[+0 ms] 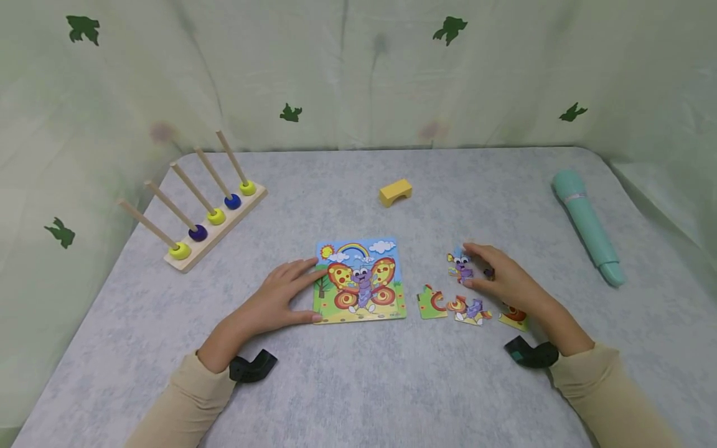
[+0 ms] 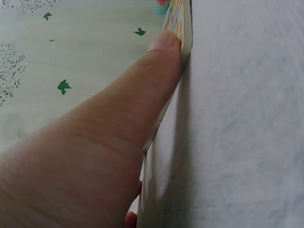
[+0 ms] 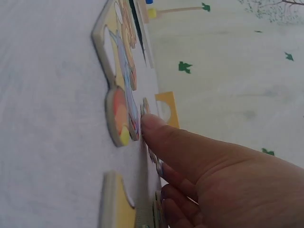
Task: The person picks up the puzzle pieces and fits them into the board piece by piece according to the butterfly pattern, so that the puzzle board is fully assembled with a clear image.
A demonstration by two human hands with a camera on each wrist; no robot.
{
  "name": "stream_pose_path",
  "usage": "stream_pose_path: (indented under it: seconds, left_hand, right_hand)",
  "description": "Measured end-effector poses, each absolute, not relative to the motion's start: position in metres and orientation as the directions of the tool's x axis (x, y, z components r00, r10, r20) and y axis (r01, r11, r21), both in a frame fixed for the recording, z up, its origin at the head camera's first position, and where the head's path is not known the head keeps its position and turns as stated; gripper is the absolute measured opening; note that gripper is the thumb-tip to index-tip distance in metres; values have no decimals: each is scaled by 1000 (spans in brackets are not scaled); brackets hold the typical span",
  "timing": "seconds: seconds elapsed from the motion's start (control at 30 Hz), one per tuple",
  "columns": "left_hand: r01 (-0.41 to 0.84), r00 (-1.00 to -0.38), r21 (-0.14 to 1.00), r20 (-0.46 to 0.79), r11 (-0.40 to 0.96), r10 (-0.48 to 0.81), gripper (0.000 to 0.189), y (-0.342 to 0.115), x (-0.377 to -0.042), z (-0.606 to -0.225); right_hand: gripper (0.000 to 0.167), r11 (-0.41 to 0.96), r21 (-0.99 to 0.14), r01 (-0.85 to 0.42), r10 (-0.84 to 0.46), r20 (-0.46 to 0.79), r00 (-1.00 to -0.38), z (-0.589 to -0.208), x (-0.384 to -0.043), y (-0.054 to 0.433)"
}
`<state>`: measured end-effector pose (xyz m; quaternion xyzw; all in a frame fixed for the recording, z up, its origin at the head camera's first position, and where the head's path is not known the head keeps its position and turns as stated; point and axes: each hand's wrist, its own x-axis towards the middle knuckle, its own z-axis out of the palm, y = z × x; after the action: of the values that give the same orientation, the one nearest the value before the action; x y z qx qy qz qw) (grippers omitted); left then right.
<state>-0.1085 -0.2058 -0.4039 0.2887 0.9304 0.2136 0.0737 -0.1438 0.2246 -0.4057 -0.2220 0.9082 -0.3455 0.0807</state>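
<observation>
A square picture board (image 1: 363, 280) with a butterfly, rainbow and sun lies flat in the middle of the table. Against its left side rests my left hand (image 1: 274, 298), its fingers spread and its thumb (image 2: 164, 45) touching the near corner. To the right of the board, my right hand (image 1: 506, 277) pinches a jigsaw puzzle piece (image 1: 462, 269) showing a purple face, thumb at its near edge. Just below are a green-and-red piece (image 1: 431, 305), a piece with a purple body (image 1: 473, 311) and a corner piece (image 1: 514, 317), partly behind my wrist. Another dark piece (image 1: 489, 273) shows beneath my right hand.
A wooden peg rack (image 1: 218, 230) with yellow and blue beads stands at the left. Toward the back is a yellow arch block (image 1: 396, 192). On the far right lies a closed turquoise umbrella-like object (image 1: 588, 227). A pale curtain (image 1: 358, 74) hangs behind the table.
</observation>
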Motion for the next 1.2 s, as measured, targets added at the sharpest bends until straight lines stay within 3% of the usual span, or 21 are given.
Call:
stream_pose_path:
  seconds: [0.77, 0.9, 1.2]
  left_hand:
    - [513, -821, 440, 0, 738, 571, 78, -207, -108, -404]
    - [513, -820, 443, -2, 735, 573, 78, -207, -109, -405]
    - [515, -820, 441, 2, 735, 573, 78, -207, -109, -406]
  right_hand:
    - [63, 784, -547, -293, -379, -47, -924, -391, -138, 214]
    - [61, 707, -607, -363, -428, 42, -903, -384, -136, 209]
    - [62, 469, -678, -566, -552, 275, -787, -361, -128, 169]
